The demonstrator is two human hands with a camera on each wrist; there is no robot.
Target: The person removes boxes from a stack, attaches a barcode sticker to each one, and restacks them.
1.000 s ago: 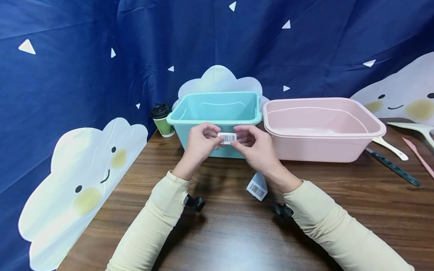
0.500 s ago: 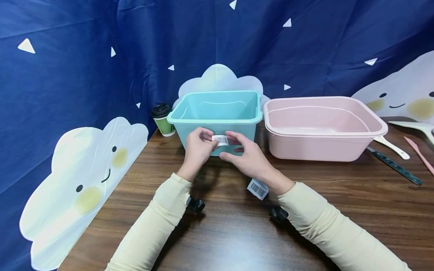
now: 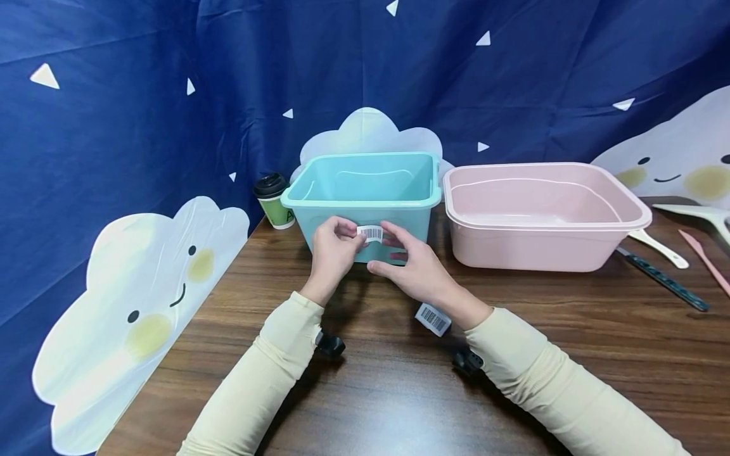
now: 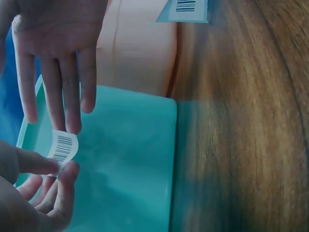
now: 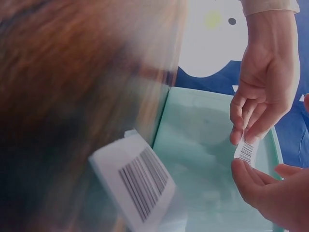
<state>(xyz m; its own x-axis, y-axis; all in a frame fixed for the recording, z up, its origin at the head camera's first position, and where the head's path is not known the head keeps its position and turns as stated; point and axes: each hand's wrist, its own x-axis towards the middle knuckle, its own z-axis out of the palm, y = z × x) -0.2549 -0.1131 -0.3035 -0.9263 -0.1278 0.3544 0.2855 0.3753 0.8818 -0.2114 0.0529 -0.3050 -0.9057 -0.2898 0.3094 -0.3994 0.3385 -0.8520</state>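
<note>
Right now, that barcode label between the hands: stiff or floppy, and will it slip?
Likely floppy: the barcode label curls between the left hand and the right hand. Probably very light, thin as paper. May cling rather than slip if its back is sticky.

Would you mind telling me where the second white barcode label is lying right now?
In the head view, the spare white barcode label lies on the brown wooden table, just beside the right wrist and in front of the teal plastic bin.

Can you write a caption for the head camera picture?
Two hands hold a barcode sticker against a teal bin.
</note>
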